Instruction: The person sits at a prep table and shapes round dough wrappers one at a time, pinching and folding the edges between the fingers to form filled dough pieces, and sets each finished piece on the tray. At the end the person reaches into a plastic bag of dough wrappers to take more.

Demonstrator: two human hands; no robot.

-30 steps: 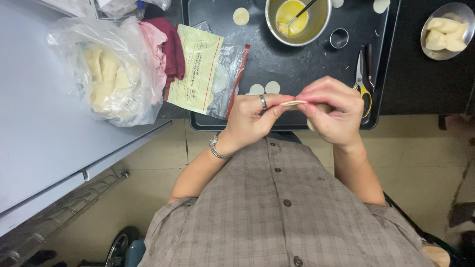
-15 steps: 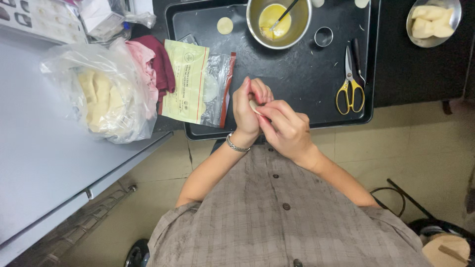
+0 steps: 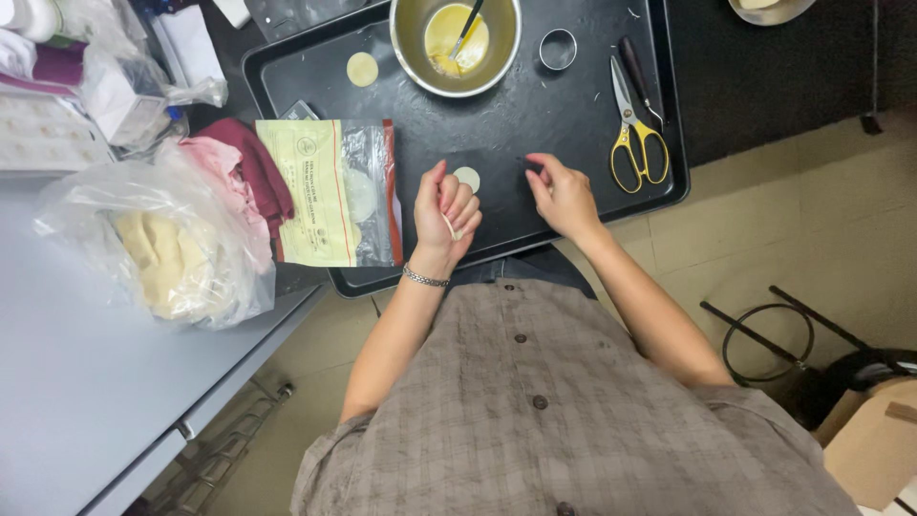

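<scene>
The left hand has its grip curled shut on a folded dough piece – soft, light, easily torn. Right hand lies empty, fingers loose; a flat dough round sits just above the left grip – best lifted by its edge

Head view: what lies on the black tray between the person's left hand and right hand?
In the head view, one small round dough disc lies on the black tray, close beside the left hand; from there to the right hand the tray is bare.

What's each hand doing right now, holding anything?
Left hand: curled shut on a small dough piece.
Right hand: empty, fingers loosely open, over the black tray.
</scene>
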